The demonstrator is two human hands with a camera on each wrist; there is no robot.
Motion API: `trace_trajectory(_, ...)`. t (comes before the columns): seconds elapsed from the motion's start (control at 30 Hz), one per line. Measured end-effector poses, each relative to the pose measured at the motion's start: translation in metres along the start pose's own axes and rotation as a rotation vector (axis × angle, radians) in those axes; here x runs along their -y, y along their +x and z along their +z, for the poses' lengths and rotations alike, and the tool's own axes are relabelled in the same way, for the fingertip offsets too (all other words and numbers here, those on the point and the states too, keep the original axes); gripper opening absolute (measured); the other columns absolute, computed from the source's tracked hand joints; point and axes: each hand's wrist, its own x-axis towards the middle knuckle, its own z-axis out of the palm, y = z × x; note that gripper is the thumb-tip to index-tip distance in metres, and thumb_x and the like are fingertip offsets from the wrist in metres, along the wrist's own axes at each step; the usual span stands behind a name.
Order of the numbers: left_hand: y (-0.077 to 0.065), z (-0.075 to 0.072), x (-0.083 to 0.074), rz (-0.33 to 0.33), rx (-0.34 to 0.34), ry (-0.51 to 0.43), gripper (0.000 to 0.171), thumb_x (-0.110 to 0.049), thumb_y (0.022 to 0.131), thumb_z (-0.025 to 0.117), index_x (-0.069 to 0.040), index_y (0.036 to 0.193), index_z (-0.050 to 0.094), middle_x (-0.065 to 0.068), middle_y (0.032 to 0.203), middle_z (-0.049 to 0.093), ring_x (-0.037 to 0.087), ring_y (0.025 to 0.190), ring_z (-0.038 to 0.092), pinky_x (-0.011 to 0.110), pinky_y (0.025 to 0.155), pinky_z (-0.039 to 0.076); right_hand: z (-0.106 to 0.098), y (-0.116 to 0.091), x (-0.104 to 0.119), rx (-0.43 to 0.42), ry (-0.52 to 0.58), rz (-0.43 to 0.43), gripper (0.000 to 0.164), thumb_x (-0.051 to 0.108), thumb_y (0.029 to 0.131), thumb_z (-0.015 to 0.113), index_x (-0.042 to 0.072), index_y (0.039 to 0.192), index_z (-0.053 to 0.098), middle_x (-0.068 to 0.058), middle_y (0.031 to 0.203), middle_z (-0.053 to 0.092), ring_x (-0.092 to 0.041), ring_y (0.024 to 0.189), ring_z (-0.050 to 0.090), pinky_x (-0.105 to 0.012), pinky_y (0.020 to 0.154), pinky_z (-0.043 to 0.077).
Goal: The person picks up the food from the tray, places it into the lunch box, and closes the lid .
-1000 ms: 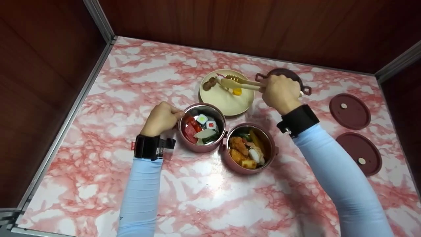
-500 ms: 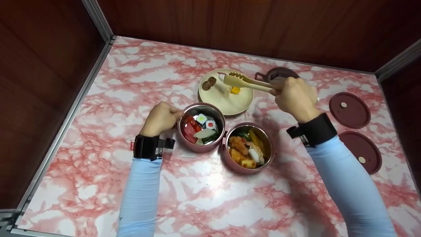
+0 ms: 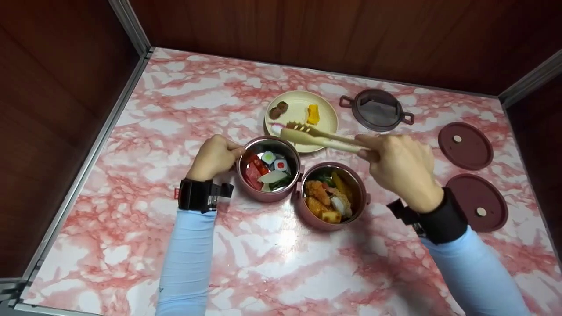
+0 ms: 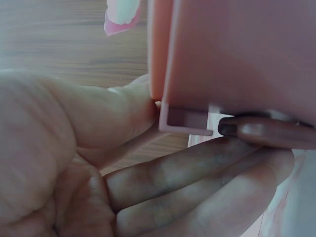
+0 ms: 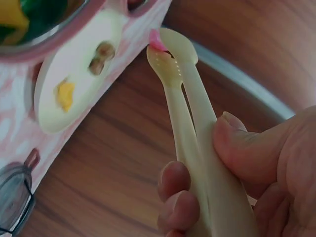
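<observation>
In the head view my left hand (image 3: pixel 215 159) grips the side handle of the left pink pot (image 3: pixel 268 198), which contains play food, including two sushi-like rolls and red slices. The left wrist view shows its fingers under the handle (image 4: pixel 186 129). My right hand (image 3: pixel 405 169) holds cream tongs (image 3: pixel 324 139) out over the front of the cream plate (image 3: pixel 303 97). Between their tips is a small pink-and-white food piece (image 3: pixel 276 128), its pink edge visible in the right wrist view. On the plate lie brown balls (image 3: pixel 278 110) and a yellow piece (image 3: pixel 312 114).
Another pink pot (image 3: pixel 322 224), holding fried-looking pieces and vegetables, stands right beside the first. A dark see-through lid with two handles (image 3: pixel 377 112) lies behind my right hand. Two round maroon lids (image 3: pixel 466 151) are at the right. Wooden walls (image 3: pixel 316 39) enclose the table's back and sides.
My right hand has moved right and toward me. The tongs have lifted the pink-and-white piece from the back of the plate toward the left pot. My left hand stays at the handle.
</observation>
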Motion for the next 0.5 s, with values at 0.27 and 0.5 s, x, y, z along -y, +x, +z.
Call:
trace_trajectory(0.27, -0.001, -0.001, 0.0, -0.003, 0.003, -0.011, 0.019, -0.022, 0.096, 0.066, -0.009, 0.106, 0.077, 0.009, 0.101, 0.074, 0.022, 0.081, 0.065, 0.038, 0.08, 0.049, 0.019, -0.016, 0.022, -0.021, -0.114, -0.111, 0.017, 0.025, 0.089, 0.074, 0.024, 0.106, 0.074, -0.006, 0.067, 0.059, -0.031, 0.045, 0.049, -0.042, 0.036, 0.029)
trace_trajectory(0.5, -0.002, -0.001, 0.0, -0.003, 0.007, -0.024, 0.018, -0.021, 0.096, 0.066, -0.009, 0.104, 0.077, 0.009, 0.099, 0.074, 0.023, 0.079, 0.065, 0.038, 0.081, 0.049, 0.034, -0.019, 0.029, -0.115, -0.176, -0.169, 0.02, 0.023, 0.086, 0.076, 0.017, 0.105, 0.075, -0.009, 0.067, 0.06, -0.034, 0.05, 0.054, -0.047, 0.037, 0.037)
